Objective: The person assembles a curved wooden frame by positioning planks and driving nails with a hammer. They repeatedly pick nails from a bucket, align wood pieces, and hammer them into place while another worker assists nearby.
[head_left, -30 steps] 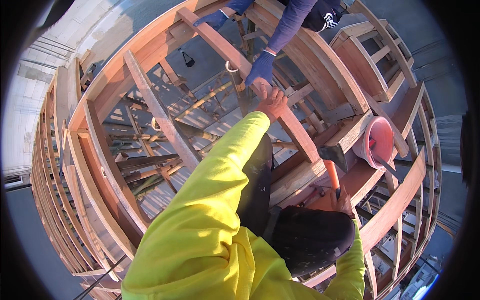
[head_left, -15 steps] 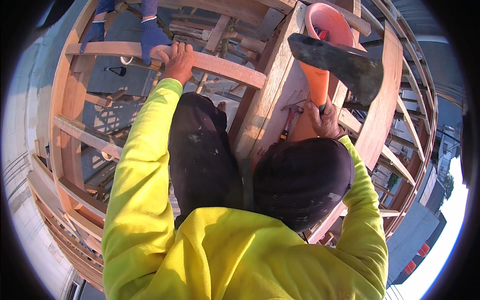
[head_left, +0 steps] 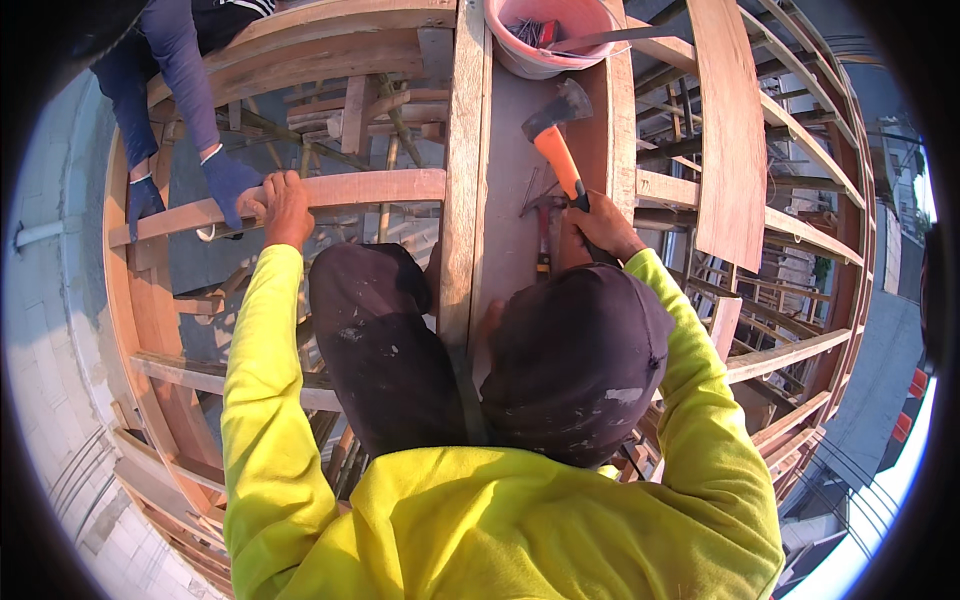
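My left hand (head_left: 287,207) is wrapped over a wooden crosspiece (head_left: 385,188), to the left of my knees. Beside it, a co-worker's blue-gloved hand (head_left: 231,184) rests on that same piece, and their other gloved hand (head_left: 146,205) is at its far left end. In my right hand (head_left: 606,226) is a hatchet (head_left: 560,156) with an orange handle, gripped by its black lower end. Its dark head points away from me, above the trough (head_left: 508,130) between two timbers. A hammer (head_left: 544,222) lies in that trough, near my right knee.
A pink bucket (head_left: 515,62) holding nails and a red item stands at the far end of the trough, a flat dark tool (head_left: 615,37) across its rim. A wide plank (head_left: 728,130) lies on the right framing. Gaps between the beams show poles and a lower level.
The hatchet has swung down and away from my view, its head now over the trough. My view has turned, so the bucket sits farther off. My left hand still grips the crosspiece.
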Available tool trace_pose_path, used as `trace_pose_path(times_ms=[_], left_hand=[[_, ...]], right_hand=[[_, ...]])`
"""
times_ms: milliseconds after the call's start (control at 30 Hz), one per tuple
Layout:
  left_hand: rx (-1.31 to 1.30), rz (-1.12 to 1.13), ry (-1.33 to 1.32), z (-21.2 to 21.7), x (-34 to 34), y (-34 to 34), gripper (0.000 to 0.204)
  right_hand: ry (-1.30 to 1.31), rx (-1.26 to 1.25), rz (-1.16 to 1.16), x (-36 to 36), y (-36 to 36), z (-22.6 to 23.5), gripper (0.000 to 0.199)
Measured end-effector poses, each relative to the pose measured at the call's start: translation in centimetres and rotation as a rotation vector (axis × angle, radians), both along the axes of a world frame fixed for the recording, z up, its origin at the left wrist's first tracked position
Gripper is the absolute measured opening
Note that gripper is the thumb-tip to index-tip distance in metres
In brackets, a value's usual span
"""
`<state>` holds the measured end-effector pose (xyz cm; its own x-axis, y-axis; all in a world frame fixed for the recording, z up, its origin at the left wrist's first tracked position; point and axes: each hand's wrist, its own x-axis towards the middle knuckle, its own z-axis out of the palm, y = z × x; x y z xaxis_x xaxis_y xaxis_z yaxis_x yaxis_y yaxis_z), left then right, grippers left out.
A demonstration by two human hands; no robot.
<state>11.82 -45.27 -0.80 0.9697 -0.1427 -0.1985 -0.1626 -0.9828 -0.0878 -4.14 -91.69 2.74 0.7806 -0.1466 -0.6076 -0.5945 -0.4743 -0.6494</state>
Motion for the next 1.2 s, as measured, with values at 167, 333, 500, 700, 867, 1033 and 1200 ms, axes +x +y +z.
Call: trace_pose_path(times_ms=[167,333,500,700,867,1033,1200], left_hand=[[0.005,-0.024,-0.031,-0.1,0.1,-0.2,0.048],[0.018,-0.009,-0.014,0.4,-0.1,-0.1,0.058],[0.042,-0.091,0.037,0.3,0.0,0.2,0.067],[0.141,-0.104,0.006,0.4,0.2,-0.1,0.068],[0.044,-0.088,0.04,0.7,0.6,-0.7,0.067],[-0.013,-0.071,0.006,0.5,0.1,0.1,0.068],[-0.019,-0.095,0.025,0.2,0.1,0.1,0.067]], right_hand=[[0.139,0.212,-0.116,5.5,0.4,-6.2,0.021],[0.025,0.161,-0.108,9.7,2.1,-9.5,0.021],[-0.026,-0.213,-0.018,9.5,1.2,-11.4,0.029],[-0.103,0.051,-0.146,9.3,2.8,-11.5,0.035],[-0.247,0.061,-0.296,8.7,9.2,-13.9,0.04],[-0.288,-0.207,-0.336,4.4,5.7,-16.5,0.032],[-0.078,-0.513,-0.185,4.8,3.7,-18.6,0.026]])
